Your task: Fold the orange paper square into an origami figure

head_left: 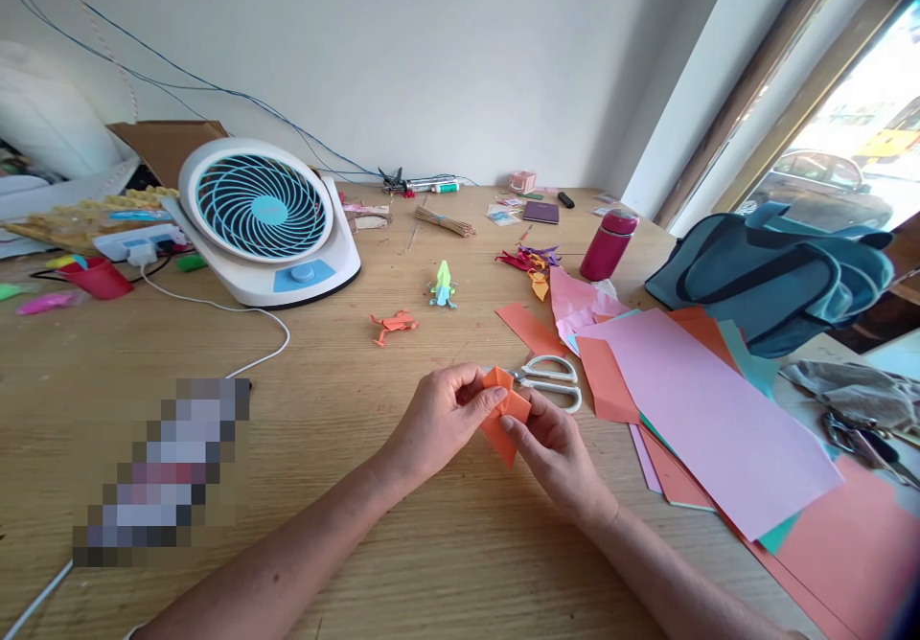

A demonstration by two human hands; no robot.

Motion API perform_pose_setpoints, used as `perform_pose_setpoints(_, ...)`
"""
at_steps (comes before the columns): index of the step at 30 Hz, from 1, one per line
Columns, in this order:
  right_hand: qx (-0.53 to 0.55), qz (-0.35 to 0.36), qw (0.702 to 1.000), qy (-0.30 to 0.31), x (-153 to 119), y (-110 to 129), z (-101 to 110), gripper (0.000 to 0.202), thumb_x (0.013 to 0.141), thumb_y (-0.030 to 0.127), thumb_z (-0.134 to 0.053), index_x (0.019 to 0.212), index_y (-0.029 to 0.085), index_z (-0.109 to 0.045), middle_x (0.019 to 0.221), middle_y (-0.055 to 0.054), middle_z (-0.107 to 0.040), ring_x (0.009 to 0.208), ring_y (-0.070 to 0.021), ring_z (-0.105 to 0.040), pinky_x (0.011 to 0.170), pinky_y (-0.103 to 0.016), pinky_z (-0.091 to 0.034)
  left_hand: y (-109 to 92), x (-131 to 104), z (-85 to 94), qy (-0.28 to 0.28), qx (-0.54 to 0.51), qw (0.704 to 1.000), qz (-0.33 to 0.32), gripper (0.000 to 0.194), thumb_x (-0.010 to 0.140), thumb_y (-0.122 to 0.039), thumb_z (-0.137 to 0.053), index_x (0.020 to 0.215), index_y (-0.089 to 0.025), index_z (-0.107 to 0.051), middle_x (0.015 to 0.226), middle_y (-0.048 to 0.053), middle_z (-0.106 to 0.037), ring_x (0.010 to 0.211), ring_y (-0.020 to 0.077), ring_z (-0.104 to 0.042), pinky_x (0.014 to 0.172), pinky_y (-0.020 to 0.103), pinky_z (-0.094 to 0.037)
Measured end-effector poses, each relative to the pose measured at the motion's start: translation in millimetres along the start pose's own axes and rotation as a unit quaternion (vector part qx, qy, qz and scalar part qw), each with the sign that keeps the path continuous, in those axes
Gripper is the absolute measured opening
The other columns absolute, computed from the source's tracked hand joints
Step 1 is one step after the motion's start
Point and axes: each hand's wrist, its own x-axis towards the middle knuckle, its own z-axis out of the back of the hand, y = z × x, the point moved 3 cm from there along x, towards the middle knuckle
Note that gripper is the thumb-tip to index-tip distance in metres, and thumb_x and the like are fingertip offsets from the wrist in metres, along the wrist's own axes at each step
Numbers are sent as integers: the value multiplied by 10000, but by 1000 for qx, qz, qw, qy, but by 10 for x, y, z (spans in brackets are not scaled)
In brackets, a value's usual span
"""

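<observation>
A small folded piece of orange paper (pixel 505 441) is held above the wooden table between my two hands. My left hand (pixel 449 410) pinches its upper left part, thumb lying on the front face. On the lower right side, my right hand (pixel 557 444) grips the same paper between thumb and fingers. Just behind my right hand lie scissors with white handles (pixel 567 397), their blades partly hidden by the paper and hands. Farther back stand an orange folded paper figure (pixel 394 325) and a green and blue folded paper figure (pixel 443 287).
Coloured paper sheets (pixel 704 410) spread over the right side, near a teal bag (pixel 747 266) and a dark pink bottle (pixel 609 245). A white fan (pixel 263 214) stands at the back left. A blurred-out device (pixel 162 472) with a white cable lies at left.
</observation>
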Motion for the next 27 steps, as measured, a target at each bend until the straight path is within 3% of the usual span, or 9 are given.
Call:
perform_pose_setpoints(5,-1,-17,1000,-26,11,1,-9,322,900,499,-630,804,202,-550,708,15,-494,645,-130,-425,568,-247,-383,16,16,4,13,-1,1000,4,217,883,-333,-624,799,-142,-683,697,-2,-613,636,115,-517,575,212,-418)
perform_pose_setpoints(11,8,-9,999,-41,17,-14,-7,320,906,468,-638,771,203,-520,688,18,-462,634,-122,-396,536,-233,-359,7,11,-12,8,28,1000,11,85,801,-230,-677,823,-152,-705,741,18,-680,686,145,-610,625,231,-490)
perform_pose_setpoints(17,-2,-10,999,-33,5,-59,10,289,913,462,-628,820,200,-549,709,8,-497,651,-131,-428,552,-242,-387,-37,-6,-18,-2,72,997,-34,74,813,-172,-617,771,-158,-676,716,8,-669,678,139,-604,601,218,-478)
perform_pose_setpoints(21,-19,-4,1000,-20,-1,-108,27,260,930,443,-608,843,205,-551,751,2,-513,686,-142,-446,613,-263,-410,-20,-11,-30,10,105,994,-28,104,839,-182,-583,751,-155,-632,756,16,-664,703,141,-599,604,222,-470)
perform_pose_setpoints(27,-92,6,995,-32,-21,-96,33,288,951,440,-567,790,209,-507,724,14,-458,672,-141,-405,603,-263,-385,1,-2,-38,-3,56,998,-26,50,804,-186,-637,768,-157,-656,758,11,-639,711,138,-593,648,229,-489)
